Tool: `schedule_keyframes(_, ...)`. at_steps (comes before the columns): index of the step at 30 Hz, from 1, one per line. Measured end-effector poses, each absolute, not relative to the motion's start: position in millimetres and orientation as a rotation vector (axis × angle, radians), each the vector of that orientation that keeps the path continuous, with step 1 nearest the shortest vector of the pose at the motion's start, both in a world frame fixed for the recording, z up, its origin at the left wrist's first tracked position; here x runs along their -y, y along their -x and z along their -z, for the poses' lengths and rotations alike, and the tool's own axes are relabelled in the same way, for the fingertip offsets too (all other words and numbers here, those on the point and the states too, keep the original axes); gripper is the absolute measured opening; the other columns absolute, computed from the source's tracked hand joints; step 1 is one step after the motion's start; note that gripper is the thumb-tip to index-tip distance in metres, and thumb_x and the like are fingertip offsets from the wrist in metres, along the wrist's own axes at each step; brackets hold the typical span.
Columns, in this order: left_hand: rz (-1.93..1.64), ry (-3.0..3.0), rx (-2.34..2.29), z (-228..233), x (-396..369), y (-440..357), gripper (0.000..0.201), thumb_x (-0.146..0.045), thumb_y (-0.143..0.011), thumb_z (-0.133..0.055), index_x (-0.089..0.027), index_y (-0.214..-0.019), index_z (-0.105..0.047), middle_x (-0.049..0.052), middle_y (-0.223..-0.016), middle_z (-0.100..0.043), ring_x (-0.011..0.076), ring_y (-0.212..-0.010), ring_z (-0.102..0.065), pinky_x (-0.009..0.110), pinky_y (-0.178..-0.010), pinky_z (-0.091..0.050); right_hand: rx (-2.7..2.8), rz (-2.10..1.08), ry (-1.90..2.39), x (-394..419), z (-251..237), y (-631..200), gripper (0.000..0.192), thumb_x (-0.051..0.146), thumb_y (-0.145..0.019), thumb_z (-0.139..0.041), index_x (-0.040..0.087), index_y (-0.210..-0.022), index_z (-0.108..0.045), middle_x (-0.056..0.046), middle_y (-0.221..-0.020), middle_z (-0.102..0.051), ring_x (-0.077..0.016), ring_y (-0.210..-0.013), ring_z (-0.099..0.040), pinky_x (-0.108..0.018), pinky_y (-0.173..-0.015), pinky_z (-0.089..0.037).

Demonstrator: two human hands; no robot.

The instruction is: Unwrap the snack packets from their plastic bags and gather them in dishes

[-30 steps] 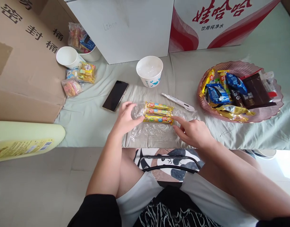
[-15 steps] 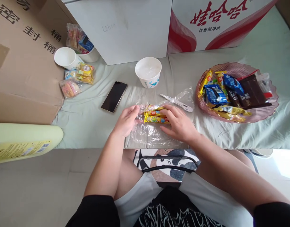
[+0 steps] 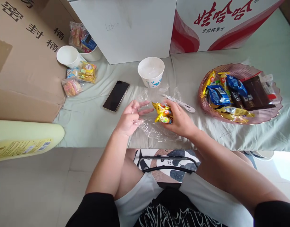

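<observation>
Yellow snack packets (image 3: 164, 113) are gripped in my right hand (image 3: 181, 119), above a clear plastic wrapper (image 3: 154, 130) on the cloth. My left hand (image 3: 130, 118) is just left of the packets, its fingers apart and stretched toward them, with nothing held. Part of the wrapper lies under and beside the left fingertips; whether they touch it I cannot tell. Behind my right hand lies a white utility knife (image 3: 180, 102), partly over the plastic. A white paper bowl (image 3: 151, 72) stands upright beyond the hands.
A pink scalloped basket (image 3: 277, 110) full of snack packets stands at right. A black phone (image 3: 116, 96) lies left of the bowl. Wrapped snacks (image 3: 72, 86) and a paper cup (image 3: 69, 56) sit at far left by a cardboard box (image 3: 29, 69). White cartons (image 3: 135, 34) line the back.
My right hand has closed on the yellow packets and lifted them off the plastic. My left hand has let go of the wrapper and opened its fingers. The view has shifted slightly.
</observation>
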State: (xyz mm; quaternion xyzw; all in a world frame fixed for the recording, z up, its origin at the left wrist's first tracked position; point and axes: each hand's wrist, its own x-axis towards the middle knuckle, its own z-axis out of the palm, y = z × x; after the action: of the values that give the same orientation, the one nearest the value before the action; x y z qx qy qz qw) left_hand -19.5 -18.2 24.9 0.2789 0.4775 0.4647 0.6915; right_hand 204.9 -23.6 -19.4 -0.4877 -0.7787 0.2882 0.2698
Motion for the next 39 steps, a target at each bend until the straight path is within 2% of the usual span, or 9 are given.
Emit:
schedule_keyframes(7,-1.309,-0.429,-1.286,-18,8,19,0.039,-0.004,-0.039,-0.048,-0.020,-0.071,-0.033,-0.001,-0.091,-0.060,0.0129,-0.076,-0.073,0.015,-0.037,-0.014,1.917,-0.889,1.224,25,15,-214,0.073,0.034,-0.081,-0.064,0.019,-0.148,-0.039,-0.017,-0.144,-0.058,-0.0342,-0.132,-0.058,-0.052,-0.111,-0.048)
schedule_keyframes(13,-1.346,-0.366,-1.360,-15,3,18,0.038,-0.003,-0.040,-0.049,-0.020,-0.073,-0.040,-0.003,-0.083,-0.058,0.0102,-0.068,-0.070,0.013,-0.035,-0.014,1.781,-0.870,1.182,37,3,-221,0.069,0.041,-0.087,-0.059,0.021,-0.149,-0.037,-0.014,-0.138,-0.062,-0.0316,-0.124,-0.063,-0.050,-0.107,-0.051)
schedule_keyframes(17,-1.316,-0.369,-1.359,-18,2,13,0.039,-0.002,-0.039,-0.048,-0.020,-0.072,-0.038,-0.004,-0.084,-0.058,0.0089,-0.067,-0.069,0.012,-0.034,-0.015,1.833,-0.633,1.278,61,-18,-235,0.066,0.043,-0.087,-0.063,0.024,-0.146,-0.040,-0.014,-0.132,-0.063,-0.0339,-0.122,-0.064,-0.051,-0.103,-0.055)
schedule_keyframes(23,-1.286,-0.376,-1.361,-19,1,5,0.040,-0.002,-0.040,-0.049,-0.021,-0.074,-0.039,-0.004,-0.084,-0.057,0.0076,-0.065,-0.067,0.012,-0.035,-0.016,1.714,-0.014,1.734,56,-62,-289,0.055,0.044,-0.086,-0.066,0.024,-0.135,-0.051,-0.017,-0.129,-0.065,-0.0369,-0.119,-0.065,-0.053,-0.097,-0.054)
schedule_keyframes(28,-1.265,-0.423,-1.366,-18,-1,1,0.041,-0.003,-0.037,-0.049,-0.021,-0.073,-0.037,-0.002,-0.086,-0.056,0.0091,-0.066,-0.067,0.013,-0.034,-0.017,1.616,-0.013,2.195,37,-70,-320,0.081,0.051,-0.072,-0.078,0.027,-0.145,-0.055,-0.018,-0.140,-0.062,-0.0450,-0.132,-0.057,-0.066,-0.107,-0.042)
schedule_keyframes(30,-1.256,-0.430,-1.369,-19,-1,0,0.041,-0.003,-0.037,-0.049,-0.021,-0.073,-0.037,-0.002,-0.088,-0.055,0.0089,-0.066,-0.066,0.013,-0.034,-0.017,1.608,0.038,2.202,39,-66,-323,0.084,0.051,-0.072,-0.079,0.027,-0.148,-0.055,-0.018,-0.146,-0.059,-0.0444,-0.138,-0.052,-0.064,-0.113,-0.037)
schedule_keyframes(32,-1.247,-0.437,-1.366,-20,-1,-1,0.041,-0.003,-0.037,-0.050,-0.021,-0.072,-0.037,-0.001,-0.089,-0.055,0.0087,-0.065,-0.066,0.013,-0.034,-0.017,1.616,0.077,2.139,42,-62,-323,0.066,0.048,-0.078,-0.074,0.027,-0.140,-0.064,-0.015,-0.143,-0.062,-0.0410,-0.136,-0.054,-0.060,-0.114,-0.037)
schedule_keyframes(35,-1.244,-0.449,-1.358,-20,0,-1,0.040,-0.004,-0.037,-0.051,-0.020,-0.071,-0.037,-0.001,-0.090,-0.055,0.0086,-0.066,-0.065,0.013,-0.034,-0.017,1.627,0.090,2.072,45,-56,-326,0.034,0.045,-0.087,-0.063,0.028,-0.112,-0.078,-0.011,-0.128,-0.071,-0.0374,-0.126,-0.060,-0.056,-0.109,-0.039)
schedule_keyframes(39,-1.245,-0.457,-1.359,-21,3,3,0.039,-0.004,-0.038,-0.051,-0.020,-0.071,-0.037,-0.001,-0.091,-0.056,0.0081,-0.066,-0.064,0.013,-0.034,-0.018,1.574,0.135,2.062,36,-46,-334,0.025,0.041,-0.091,-0.059,0.027,-0.095,-0.079,-0.010,-0.109,-0.077,-0.0340,-0.113,-0.065,-0.052,-0.102,-0.039)
